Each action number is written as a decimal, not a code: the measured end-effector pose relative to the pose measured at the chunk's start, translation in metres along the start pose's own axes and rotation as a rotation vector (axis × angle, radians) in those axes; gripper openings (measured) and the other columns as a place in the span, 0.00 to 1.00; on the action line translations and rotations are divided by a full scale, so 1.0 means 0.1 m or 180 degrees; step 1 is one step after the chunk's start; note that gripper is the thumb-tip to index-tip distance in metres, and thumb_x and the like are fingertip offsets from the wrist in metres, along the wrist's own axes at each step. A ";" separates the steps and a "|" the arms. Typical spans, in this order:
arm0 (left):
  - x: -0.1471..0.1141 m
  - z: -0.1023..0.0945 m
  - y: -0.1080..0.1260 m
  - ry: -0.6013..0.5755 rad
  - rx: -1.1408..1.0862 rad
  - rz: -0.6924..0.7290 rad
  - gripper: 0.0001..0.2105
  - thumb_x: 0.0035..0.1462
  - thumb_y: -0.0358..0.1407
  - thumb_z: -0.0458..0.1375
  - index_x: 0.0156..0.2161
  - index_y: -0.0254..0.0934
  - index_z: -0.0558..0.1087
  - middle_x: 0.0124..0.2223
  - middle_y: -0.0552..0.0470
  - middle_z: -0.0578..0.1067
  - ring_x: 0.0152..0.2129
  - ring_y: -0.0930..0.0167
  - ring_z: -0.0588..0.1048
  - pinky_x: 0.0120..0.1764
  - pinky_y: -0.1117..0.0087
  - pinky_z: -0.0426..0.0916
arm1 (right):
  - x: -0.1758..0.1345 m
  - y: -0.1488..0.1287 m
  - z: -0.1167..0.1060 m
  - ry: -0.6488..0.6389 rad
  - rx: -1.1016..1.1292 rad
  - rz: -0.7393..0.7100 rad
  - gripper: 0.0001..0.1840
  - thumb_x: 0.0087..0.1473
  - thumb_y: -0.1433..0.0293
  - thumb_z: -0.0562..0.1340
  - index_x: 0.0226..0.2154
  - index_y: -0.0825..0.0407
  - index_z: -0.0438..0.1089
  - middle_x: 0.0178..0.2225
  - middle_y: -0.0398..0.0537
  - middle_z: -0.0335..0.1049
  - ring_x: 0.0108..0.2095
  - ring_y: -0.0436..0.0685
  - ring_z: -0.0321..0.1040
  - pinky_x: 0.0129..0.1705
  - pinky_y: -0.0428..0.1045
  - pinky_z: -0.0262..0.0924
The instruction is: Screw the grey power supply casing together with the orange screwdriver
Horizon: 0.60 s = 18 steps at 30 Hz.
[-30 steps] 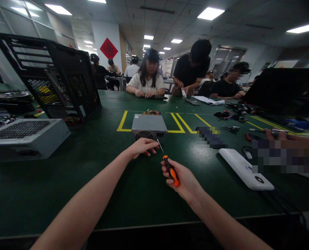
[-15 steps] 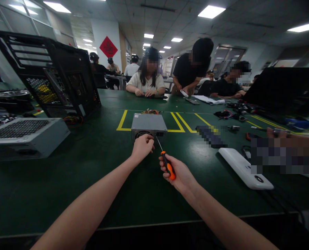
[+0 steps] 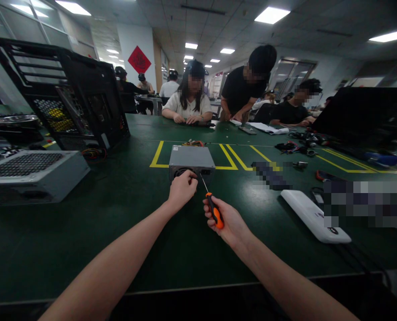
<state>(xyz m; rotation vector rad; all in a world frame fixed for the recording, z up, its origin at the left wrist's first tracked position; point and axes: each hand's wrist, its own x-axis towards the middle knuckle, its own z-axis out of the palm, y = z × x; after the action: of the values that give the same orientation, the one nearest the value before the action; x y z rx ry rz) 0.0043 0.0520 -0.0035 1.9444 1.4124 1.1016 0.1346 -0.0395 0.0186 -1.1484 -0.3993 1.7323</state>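
A grey computer power supply [image 3: 192, 157] stands on the green table in front of me, its fan and socket side facing me. My right hand [image 3: 221, 215] is closed round the orange and black handle of a screwdriver [image 3: 214, 210]. The thin shaft points up and away, its tip at the power supply's near face, left of the socket; whether it touches a screw is too small to tell. My left hand [image 3: 184, 186] is at the fan side with fingers curled together near the tip. What its fingers pinch, if anything, is hidden.
A black computer case [image 3: 98, 96] and a larger power supply [image 3: 64, 174] stand at left. At right are a white power bank-like box [image 3: 313, 216], cables [image 3: 290, 147] and a black monitor-like panel [image 3: 368, 111]. People [image 3: 188, 104] work across the table.
My right hand and the screwdriver have shifted very slightly up and left. A co-worker's hand with a metal tool at the right has gone from view. The standing person's hands have lowered a white object.
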 end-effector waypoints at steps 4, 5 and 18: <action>0.00 0.00 -0.02 0.0000 0.0027 0.0062 0.09 0.52 0.32 0.48 0.38 0.38 0.68 0.22 0.54 0.71 0.19 0.73 0.70 0.28 0.73 0.62 | 0.00 0.02 0.01 -0.0010 0.0039 -0.0026 0.12 0.55 0.67 0.53 0.28 0.58 0.67 0.20 0.43 0.62 0.17 0.43 0.58 0.16 0.39 0.52; 0.00 0.00 -0.03 0.0006 0.0043 0.0068 0.09 0.52 0.33 0.48 0.38 0.38 0.68 0.22 0.54 0.71 0.20 0.73 0.70 0.28 0.73 0.62 | 0.00 0.02 0.02 -0.0010 0.0051 -0.0031 0.13 0.55 0.67 0.53 0.28 0.58 0.68 0.20 0.43 0.62 0.17 0.43 0.58 0.16 0.39 0.53; -0.01 -0.03 0.04 0.0062 0.0462 0.0060 0.09 0.52 0.33 0.49 0.38 0.39 0.69 0.26 0.53 0.74 0.23 0.72 0.72 0.30 0.73 0.62 | -0.08 0.04 0.16 -0.0126 0.0354 -0.0212 0.05 0.52 0.72 0.56 0.27 0.56 0.64 0.20 0.43 0.61 0.18 0.43 0.57 0.13 0.36 0.47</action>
<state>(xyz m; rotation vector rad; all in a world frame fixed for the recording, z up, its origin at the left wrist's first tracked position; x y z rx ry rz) 0.0042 0.0496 0.0006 2.0560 1.5256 1.0552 0.1200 -0.0449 0.0281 -1.0121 -0.3567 1.6998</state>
